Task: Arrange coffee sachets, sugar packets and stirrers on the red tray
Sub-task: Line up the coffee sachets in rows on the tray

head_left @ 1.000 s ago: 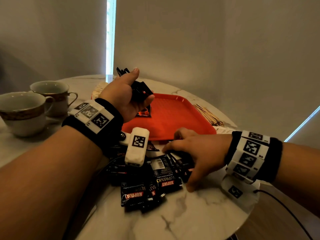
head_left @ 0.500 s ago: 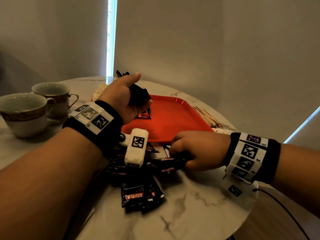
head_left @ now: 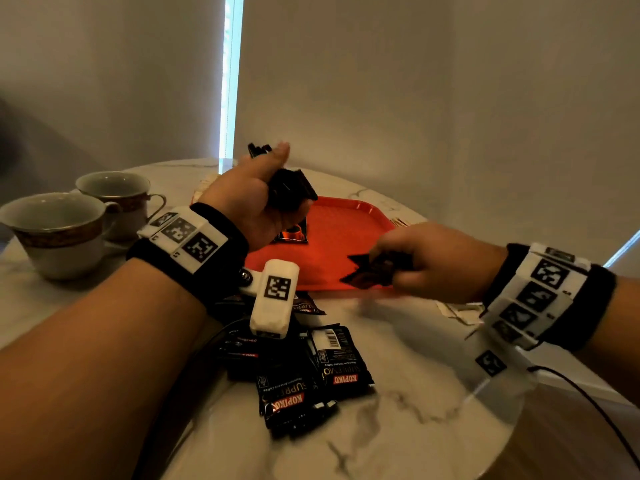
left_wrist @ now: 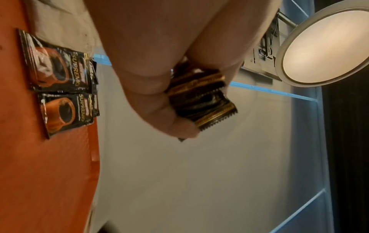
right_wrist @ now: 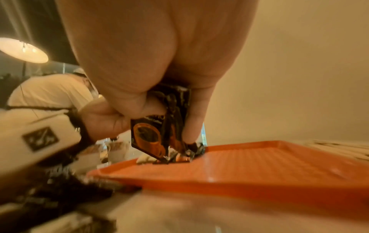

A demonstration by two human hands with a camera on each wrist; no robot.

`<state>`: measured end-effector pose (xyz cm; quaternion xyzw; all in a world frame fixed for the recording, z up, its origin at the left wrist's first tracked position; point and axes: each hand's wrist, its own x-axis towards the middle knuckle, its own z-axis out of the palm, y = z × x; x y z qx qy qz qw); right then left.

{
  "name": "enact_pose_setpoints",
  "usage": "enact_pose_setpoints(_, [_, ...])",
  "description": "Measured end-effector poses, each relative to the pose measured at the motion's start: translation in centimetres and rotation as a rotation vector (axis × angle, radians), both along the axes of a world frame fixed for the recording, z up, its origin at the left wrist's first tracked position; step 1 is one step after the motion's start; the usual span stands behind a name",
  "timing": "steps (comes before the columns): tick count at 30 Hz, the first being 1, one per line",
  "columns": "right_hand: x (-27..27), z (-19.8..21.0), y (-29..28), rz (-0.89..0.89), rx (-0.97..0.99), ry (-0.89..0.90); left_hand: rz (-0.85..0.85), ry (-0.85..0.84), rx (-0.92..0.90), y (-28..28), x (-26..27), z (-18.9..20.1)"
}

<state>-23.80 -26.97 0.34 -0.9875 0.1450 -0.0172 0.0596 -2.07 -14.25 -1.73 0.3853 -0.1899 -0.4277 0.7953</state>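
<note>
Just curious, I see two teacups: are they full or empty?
Empty, as far as visible. The nearer teacup and the farther teacup show bare pale insides, no liquid, though their bottoms are partly hidden.

The right hand (head_left: 436,261) (motion-blurred) hides most of its pinched sachets (head_left: 372,270)

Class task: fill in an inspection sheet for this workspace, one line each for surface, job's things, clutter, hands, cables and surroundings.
Surface: round marble table.
Job's things: red tray with two coffee sachets lying on it; loose sachets on the table; stirrers beyond the tray; sugar packets not clearly seen.
Clutter: two teacups.
Hands: left hand grips a sachet stack; right hand pinches sachets over the tray.
Cables: black cable from the right wrist.
Surroundings: plain walls, ceiling lamp.
</note>
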Motion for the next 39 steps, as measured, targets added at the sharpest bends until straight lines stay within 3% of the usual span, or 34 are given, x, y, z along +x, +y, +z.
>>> enact_pose_setpoints(4, [0.6,2.7,0.4,-0.047,0.061,-0.261,-0.061,-0.035,-0.012,0.4,-1.0,0.2])
enact_pose_setpoints(8, [2.6,3.6,0.8,-0.092,-0.027,-0.692,-0.149,-0.028,-0.023,0.1,-1.6,0.3])
enact_pose_setpoints(10, [4.0,3.4,1.5,-0.085,-0.030,-0.788,-0.175,-0.047,-0.063,0.0,-2.1,0.2])
enact_pose_setpoints(12, [5.3,2.5,2.5,0.003,0.079,-0.695,-0.230,-0.083,-0.134,0.0,-2.4,0.2])
enact_pose_setpoints(14, [6.2,1.6,3.5,0.126,0.414,-0.471,-0.337,-0.149,-0.166,0.3,-2.5,0.0])
enact_pose_setpoints(16, [6.6,1.3,3.4,0.180,0.658,-0.393,-0.376,-0.222,-0.123,0.4,-1.9,-0.3])
enact_pose_setpoints(20, [6.8,2.4,2.1,0.135,0.502,-0.486,-0.341,-0.206,-0.113,0.5,-1.2,-0.4])
enact_pose_setpoints(23, [6.8,2.9,2.3,0.139,0.337,-0.394,-0.392,-0.231,-0.139,0.6,-1.7,-0.5])
enact_pose_setpoints(25, [7.1,2.5,2.7,0.188,0.370,-0.346,-0.452,-0.246,-0.178,0.6,-1.9,-0.6])
enact_pose_setpoints(30, [8.0,2.2,2.7,0.234,0.312,-0.551,-0.458,-0.216,-0.170,1.1,-1.9,0.1])
enact_pose_setpoints(33, [7.8,2.1,2.9,0.298,0.296,-0.540,-0.433,-0.181,-0.222,0.8,-2.4,0.0])
enact_pose_setpoints(39, [8.1,1.8,2.8,0.263,0.294,-0.549,-0.457,-0.201,-0.219,0.6,-2.2,-0.2])
